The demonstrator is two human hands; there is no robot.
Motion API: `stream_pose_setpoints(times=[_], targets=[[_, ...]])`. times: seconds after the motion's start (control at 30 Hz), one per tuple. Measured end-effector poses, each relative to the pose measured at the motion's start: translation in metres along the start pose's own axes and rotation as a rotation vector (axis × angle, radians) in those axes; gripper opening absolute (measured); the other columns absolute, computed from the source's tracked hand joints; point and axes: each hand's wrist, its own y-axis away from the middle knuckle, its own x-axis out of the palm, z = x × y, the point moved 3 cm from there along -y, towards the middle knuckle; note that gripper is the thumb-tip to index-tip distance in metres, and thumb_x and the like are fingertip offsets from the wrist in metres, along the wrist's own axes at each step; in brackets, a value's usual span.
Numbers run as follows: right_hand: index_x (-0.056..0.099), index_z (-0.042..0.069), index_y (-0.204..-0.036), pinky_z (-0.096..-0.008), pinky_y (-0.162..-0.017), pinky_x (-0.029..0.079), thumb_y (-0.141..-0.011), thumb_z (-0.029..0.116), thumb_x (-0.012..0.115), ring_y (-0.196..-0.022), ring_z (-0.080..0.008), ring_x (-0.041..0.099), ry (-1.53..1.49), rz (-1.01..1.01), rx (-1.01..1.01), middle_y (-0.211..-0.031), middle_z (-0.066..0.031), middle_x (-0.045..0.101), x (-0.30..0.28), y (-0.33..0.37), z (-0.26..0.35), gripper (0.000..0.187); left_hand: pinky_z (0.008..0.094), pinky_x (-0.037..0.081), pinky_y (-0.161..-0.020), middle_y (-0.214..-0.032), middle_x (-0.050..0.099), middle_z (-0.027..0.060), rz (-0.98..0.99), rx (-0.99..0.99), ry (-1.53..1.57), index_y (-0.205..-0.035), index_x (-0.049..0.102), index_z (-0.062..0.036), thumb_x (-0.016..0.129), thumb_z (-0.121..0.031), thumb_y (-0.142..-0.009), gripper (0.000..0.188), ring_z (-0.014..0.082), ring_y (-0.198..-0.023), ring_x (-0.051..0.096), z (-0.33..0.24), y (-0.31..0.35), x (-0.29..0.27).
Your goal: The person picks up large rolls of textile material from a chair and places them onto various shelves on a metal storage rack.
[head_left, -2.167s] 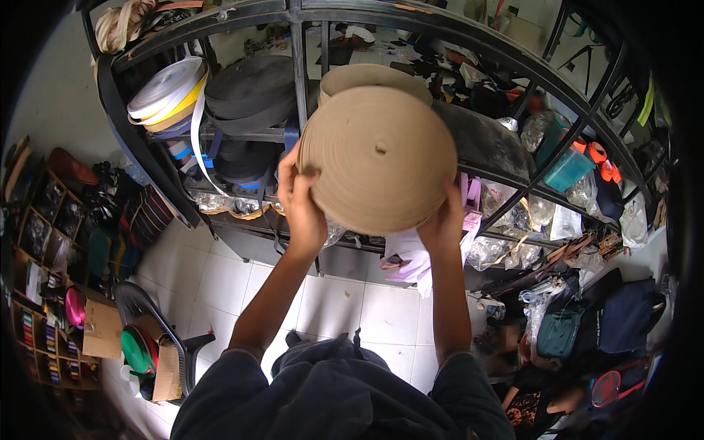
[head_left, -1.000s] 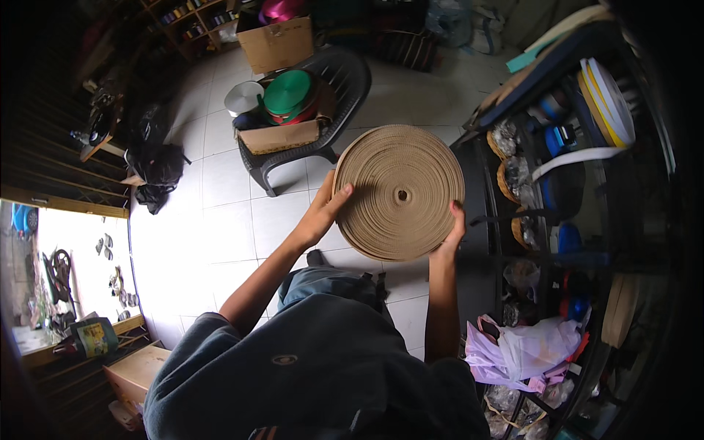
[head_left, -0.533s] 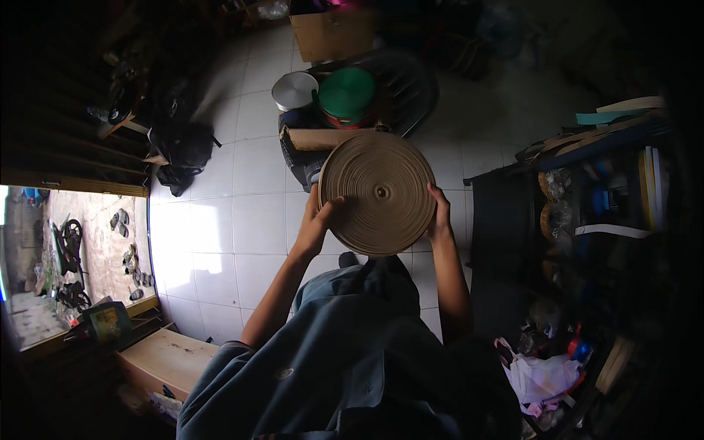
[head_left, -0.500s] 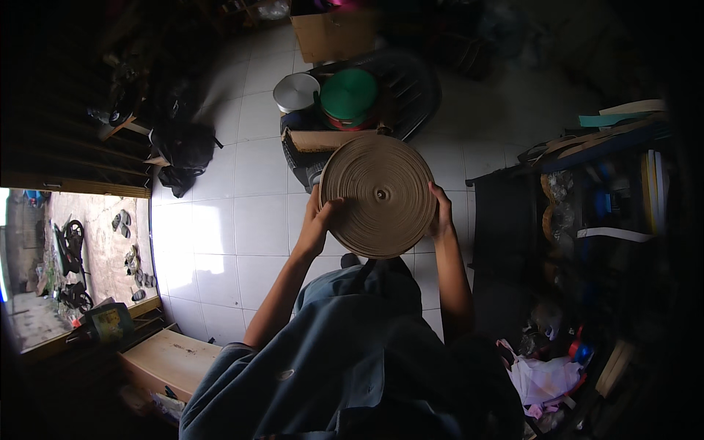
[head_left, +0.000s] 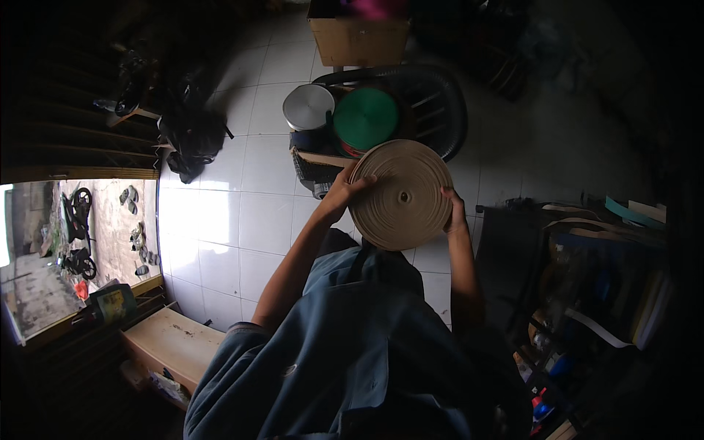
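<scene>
Between my two hands I hold a large flat roll of brown strap (head_left: 402,220), wound in tight rings around a small centre hole. My left hand (head_left: 346,193) grips its left edge, thumb lying on the upper face. On the opposite edge, my right hand (head_left: 455,211) is closed with the thumb at the rim; its other fingers are mostly hidden under the roll. Just beyond the roll, a green roll (head_left: 366,119) and a grey-white roll (head_left: 309,107) lie in an open cardboard box (head_left: 323,158) on a dark chair (head_left: 456,117).
Farther back stands a cardboard carton (head_left: 357,42). Black bags (head_left: 194,143) lie on the tiled floor (head_left: 257,198) to the left, near a bright doorway (head_left: 110,220). A wooden cabinet (head_left: 176,339) is at lower left. On the right is a dark table (head_left: 513,257) with strips of material.
The view has shifted, and the brown roll with both hands now sits farther right in it. Both hands keep their hold on the roll.
</scene>
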Motion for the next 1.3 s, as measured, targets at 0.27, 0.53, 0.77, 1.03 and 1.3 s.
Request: stream_pose_setpoints(times=[0.27, 0.53, 0.77, 1.03, 1.3], targets=[[0.052, -0.003, -0.121, -0.0382, -0.083, 0.048, -0.074, 0.035, 0.067, -0.103, -0.0294, 0.057, -0.099, -0.078, -0.029, -0.114, -0.0178, 0.059, -0.005, -0.032, 0.017, 0.063, 0.0315, 0.049, -0.088, -0.115, 0.058, 0.0166, 0.116, -0.073, -0.032, -0.130, 0.044, 0.0028, 0.071, -0.023, -0.080, 0.063, 0.0213, -0.103, 0.060, -0.020, -0.065, 0.002], [0.047, -0.001, -0.129, -0.0419, -0.087, 0.047, -0.075, 0.034, 0.064, -0.107, -0.0302, 0.056, -0.106, -0.211, -0.075, -0.119, -0.0170, 0.056, 0.003, -0.048, 0.014, 0.066, 0.0312, 0.049, -0.088, -0.112, 0.059, 0.0157, 0.232, -0.097, -0.019, -0.124, 0.046, 0.0019, 0.071, -0.024, -0.080, 0.057, 0.0207, -0.101, 0.060, -0.025, -0.102, -0.022], [0.049, -0.001, -0.125, -0.0416, -0.089, 0.047, -0.077, 0.032, 0.063, -0.107, -0.0307, 0.057, -0.161, -0.282, -0.071, -0.118, -0.0176, 0.056, 0.027, -0.058, 0.003, 0.060, 0.0312, 0.047, -0.090, -0.112, 0.059, 0.0162, 0.250, -0.062, -0.058, -0.127, 0.045, 0.0029, 0.070, -0.029, -0.080, 0.062, 0.0217, -0.104, 0.059, -0.023, -0.118, -0.050], [0.046, 0.000, -0.129, -0.0389, -0.093, 0.045, -0.088, 0.037, 0.055, -0.113, -0.0256, 0.054, -0.165, -0.242, -0.114, -0.122, -0.0162, 0.055, 0.033, -0.048, -0.006, 0.056, 0.0317, 0.047, -0.092, -0.112, 0.060, 0.0174, 0.244, -0.183, 0.041, -0.128, 0.043, 0.0045, 0.067, -0.025, -0.080, 0.061, 0.0235, -0.106, 0.059, -0.037, -0.116, -0.044], [0.047, 0.006, -0.132, -0.0338, -0.099, 0.041, -0.092, 0.015, 0.055, -0.123, -0.0231, 0.047, 0.782, -0.690, -0.681, -0.133, -0.0125, 0.050, 0.038, 0.050, 0.006, 0.042, 0.0341, 0.046, -0.091, -0.116, 0.057, 0.0164, 0.487, -0.300, 0.001, -0.127, 0.047, 0.0031, 0.067, -0.024, -0.080, 0.057, 0.0253, -0.112, 0.054, -0.014, -0.128, 0.006]])
